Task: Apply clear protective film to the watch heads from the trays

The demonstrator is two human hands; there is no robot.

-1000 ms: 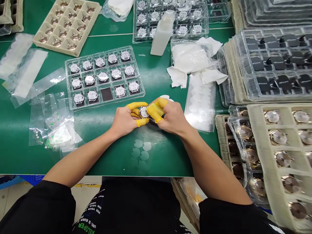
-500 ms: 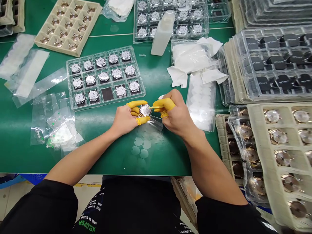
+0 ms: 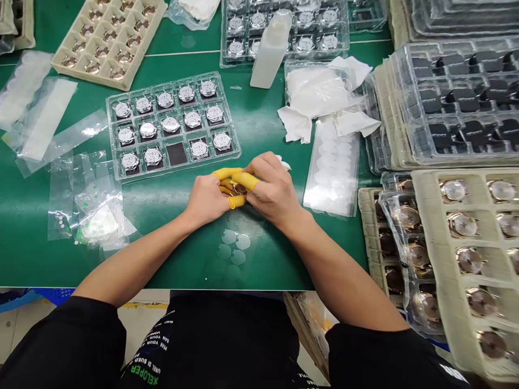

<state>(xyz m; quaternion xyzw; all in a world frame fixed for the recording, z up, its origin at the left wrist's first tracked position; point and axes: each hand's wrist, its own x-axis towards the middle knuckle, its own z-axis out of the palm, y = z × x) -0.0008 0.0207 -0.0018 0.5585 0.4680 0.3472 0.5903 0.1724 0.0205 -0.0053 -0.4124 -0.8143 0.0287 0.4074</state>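
My left hand (image 3: 208,197), with yellow finger cots on its fingertips, grips a watch head (image 3: 240,188) between thumb and fingers. The watch is mostly covered by the fingers. My right hand (image 3: 273,189) is closed over the watch from the right, its yellow-cotted index finger lying across the top. A bit of white cloth or tissue (image 3: 284,162) sticks out behind the right knuckles. Just beyond both hands lies a clear tray (image 3: 239,154) of silver watch heads, backs up, with one front-row pocket showing only its black pad (image 3: 177,154).
Clear round stickers (image 3: 237,241) lie below the hands. Small plastic bags (image 3: 97,216) are at left, a beige watch tray (image 3: 128,81) behind them. A white bottle (image 3: 270,54) and tissues (image 3: 308,92) stand farther back. Stacked trays (image 3: 405,156) fill the right side.
My right hand has moved left onto the watch and covers most of it. The watch back no longer shows, and the clear film strip beneath the right hand is out of sight.
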